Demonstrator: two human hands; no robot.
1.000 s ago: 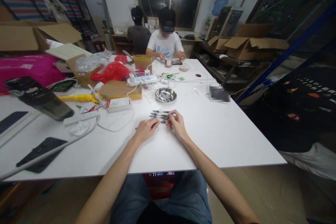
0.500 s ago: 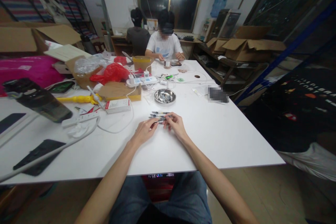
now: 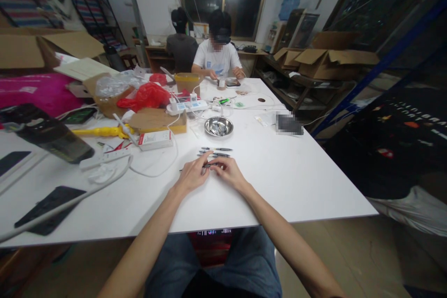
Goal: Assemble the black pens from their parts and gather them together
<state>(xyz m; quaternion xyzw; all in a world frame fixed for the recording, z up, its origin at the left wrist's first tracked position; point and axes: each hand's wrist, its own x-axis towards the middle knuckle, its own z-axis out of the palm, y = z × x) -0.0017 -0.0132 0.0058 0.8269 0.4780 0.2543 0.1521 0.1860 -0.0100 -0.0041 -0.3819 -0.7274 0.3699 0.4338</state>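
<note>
Both my hands meet just above the white table [image 3: 296, 186], closed around one dark, slim pen [image 3: 210, 165]. My left hand [image 3: 193, 173] has its fingers wrapped on the pen, and one end pokes out on the left side of that hand. With its fingertips my right hand [image 3: 228, 171] pinches the other part of the same pen. Just beyond the fingers lies another pen [image 3: 222, 149], sideways on the table, with a second row of pen partly hidden by my left fingers. A shiny metal bowl [image 3: 208, 133] behind them holds small dark and silvery pieces.
To the left are a dark water bottle [image 3: 56, 135], a white power strip [image 3: 186, 107], loose cables, a small white box [image 3: 155, 140] and red plastic bags [image 3: 148, 97]. A person in a white shirt [image 3: 218, 60] sits across the table. A pixelated dark item [image 3: 289, 124] lies right.
My hands have drawn a pen toward me, away from the other pens. My right hand has moved slightly closer to my body, uncovering the right ends of the pens lying behind.
</note>
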